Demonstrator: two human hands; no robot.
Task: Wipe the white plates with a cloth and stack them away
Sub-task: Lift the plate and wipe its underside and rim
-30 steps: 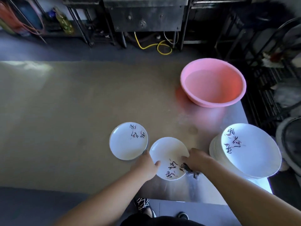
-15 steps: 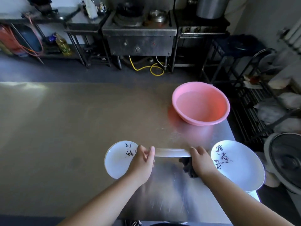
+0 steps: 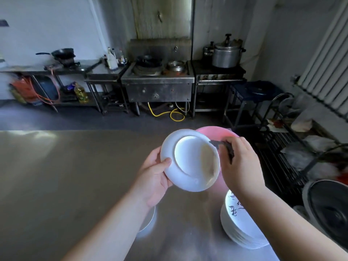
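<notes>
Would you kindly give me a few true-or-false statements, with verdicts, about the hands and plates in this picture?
1. The left hand grips the small round white plate by its left rim. True.
2. That plate shows a lettered face to the camera. False: its plain underside with the foot ring faces the camera.
3. The right hand holds a dark cloth at the plate's right rim. True.
4. The stack of white plates with dark lettering sits left of the held plate. False: it stands on the steel table at lower right, under the right forearm.
5. The round pink plastic basin is partly hidden behind the held plate. True.
</notes>
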